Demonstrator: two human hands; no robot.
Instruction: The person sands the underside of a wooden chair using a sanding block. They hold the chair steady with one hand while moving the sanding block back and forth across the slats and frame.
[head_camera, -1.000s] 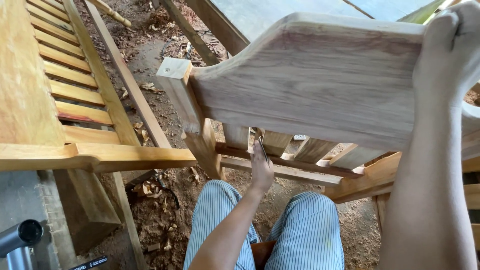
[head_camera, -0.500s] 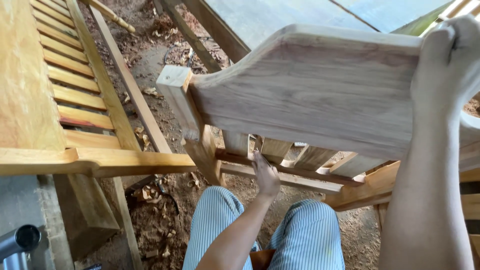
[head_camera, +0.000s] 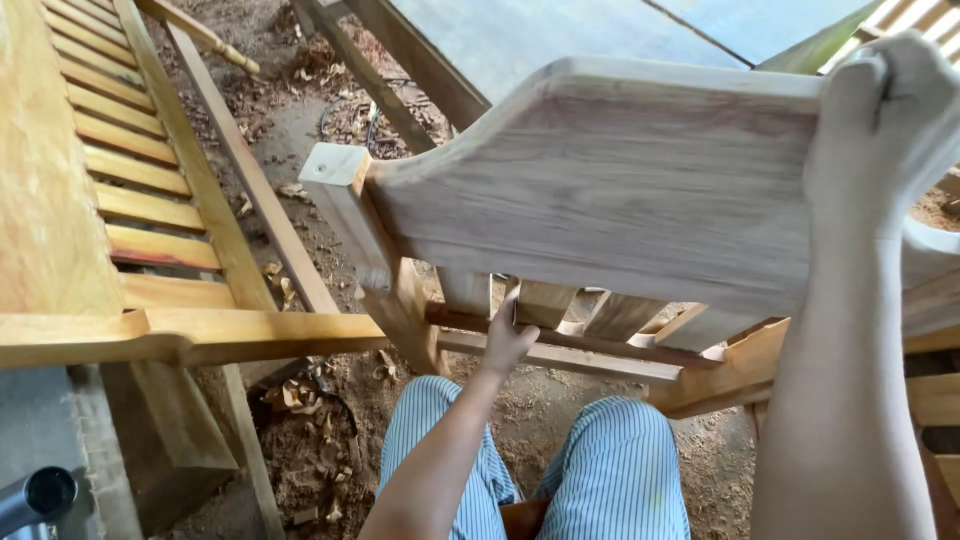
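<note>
- A pale wooden chair frame (head_camera: 620, 190) is held up over the lap, tilted on its side.
- The right hand (head_camera: 885, 110) is closed tight over the top edge of the wide curved back board (head_camera: 600, 200). The fingers are wrapped over the edge, so this grip is shut on the board.
- The board is spread out to the left of that grip and a bit below it.
- The left hand (head_camera: 505, 335) is placed lower down, under the board. Its fingers are pointed up between two short slats (head_camera: 545, 300), and a slat is touched by the fingertips.
- How far the left grip is open cannot be told, as the fingers are partly hidden by the wood.
- A square post (head_camera: 345, 210) of the frame is seen up and to the left of the left hand.
- A long rail (head_camera: 580, 350) is seen just beside the left hand, to its right.
- Blue striped trousers (head_camera: 600, 470) are seen below both hands.
- A yellow slatted bench (head_camera: 140, 200) is set well to the left of the left hand.
- The dirt floor (head_camera: 320, 440) below is covered with wood chips.
</note>
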